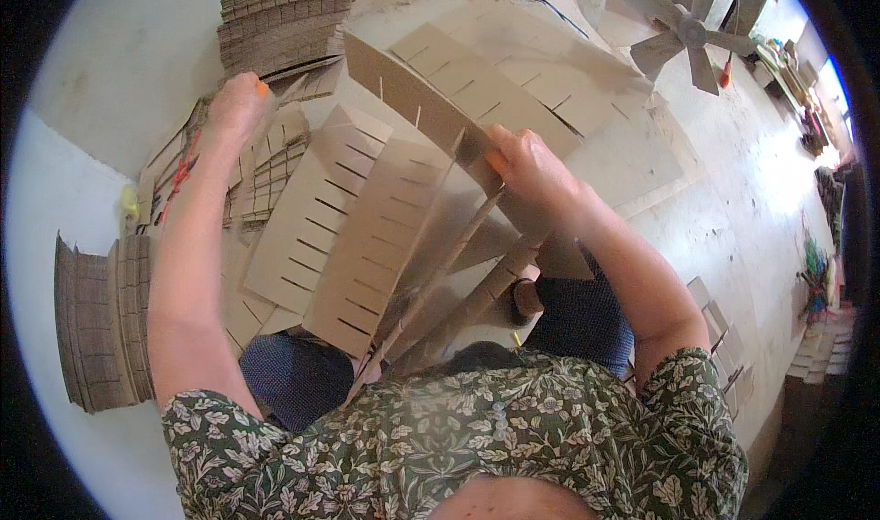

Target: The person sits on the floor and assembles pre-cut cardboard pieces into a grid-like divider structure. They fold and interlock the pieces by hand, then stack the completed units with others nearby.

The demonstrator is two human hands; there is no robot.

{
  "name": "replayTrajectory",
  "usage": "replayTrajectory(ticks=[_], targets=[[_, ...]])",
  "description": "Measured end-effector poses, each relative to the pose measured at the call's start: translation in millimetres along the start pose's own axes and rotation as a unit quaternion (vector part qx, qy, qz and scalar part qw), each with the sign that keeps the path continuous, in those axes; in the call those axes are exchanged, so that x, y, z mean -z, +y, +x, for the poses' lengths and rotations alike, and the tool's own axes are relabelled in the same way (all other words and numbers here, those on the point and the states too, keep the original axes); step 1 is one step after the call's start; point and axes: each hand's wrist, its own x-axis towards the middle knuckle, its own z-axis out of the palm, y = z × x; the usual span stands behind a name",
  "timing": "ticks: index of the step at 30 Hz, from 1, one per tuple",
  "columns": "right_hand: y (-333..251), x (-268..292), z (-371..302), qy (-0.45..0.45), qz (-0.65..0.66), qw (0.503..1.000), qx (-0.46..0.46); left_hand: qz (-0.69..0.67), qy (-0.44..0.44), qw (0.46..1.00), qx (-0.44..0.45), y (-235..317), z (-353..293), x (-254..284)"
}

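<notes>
My right hand [536,170] is closed on a long slotted cardboard strip [403,89] that stands on edge and runs off to the far left. Orange shows at its fingertips. Upright cardboard dividers [440,236] fan out beneath this strip toward my lap. My left hand [236,109] is raised at the far left, its fingers curled into a fist. A small orange bit shows at its fingertips; what it grips, if anything, is hidden. Between my arms, slotted cardboard sheets [316,208] lean toward my left knee.
Stacks of slotted cardboard stand at the far left [289,20] and by my left elbow [105,323]. Flat cardboard sheets [541,71] lie ahead on the floor. A fan [692,32] stands far right. Red cord [183,167] lies near my left forearm.
</notes>
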Motion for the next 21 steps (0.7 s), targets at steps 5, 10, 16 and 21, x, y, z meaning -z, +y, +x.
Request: replayTrajectory(ticks=[5,10,16,21], targets=[[6,-6,10,-0.015,-0.002,0.999,-0.033,0.193,0.025,0.978,-0.074,26,-43,-20],[12,-12,18,-0.043,-0.043,0.996,-0.059,0.003,-0.062,0.977,-0.202,69,-110,-84],[9,-6,15,-0.035,-0.041,0.997,-0.055,0.151,-0.193,0.960,-0.134,57,-132,-112],[15,-5,11,-0.042,-0.009,0.994,-0.098,0.172,-0.225,0.952,-0.115,-1,-122,-120]])
